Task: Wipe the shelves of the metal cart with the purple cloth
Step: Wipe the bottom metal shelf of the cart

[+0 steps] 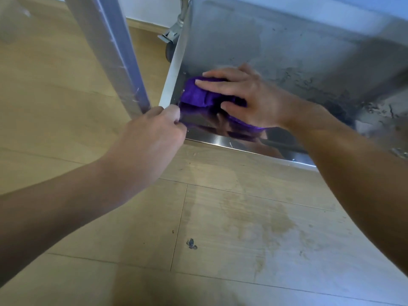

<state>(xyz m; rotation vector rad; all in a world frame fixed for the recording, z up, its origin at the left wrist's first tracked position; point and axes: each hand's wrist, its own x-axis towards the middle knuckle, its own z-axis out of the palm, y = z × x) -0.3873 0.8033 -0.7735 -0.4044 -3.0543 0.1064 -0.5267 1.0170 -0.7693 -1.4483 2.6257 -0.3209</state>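
The bottom shelf (254, 40) of the metal cart fills the upper right; its surface is dull grey and smudged. A bunched purple cloth (196, 94) lies in the shelf's near left corner. My right hand (245, 96) presses flat on the cloth, fingers spread and pointing left. My left hand (152, 133) is closed around the base of the cart's corner post (119, 56), right at the shelf's corner. The shiny front rim (220, 141) mirrors the cloth and hand.
Light wooden floor (220, 217) with faint stains and a small dark mark lies in front of the cart. A caster wheel (170, 48) shows at the shelf's far left corner, near a white wall.
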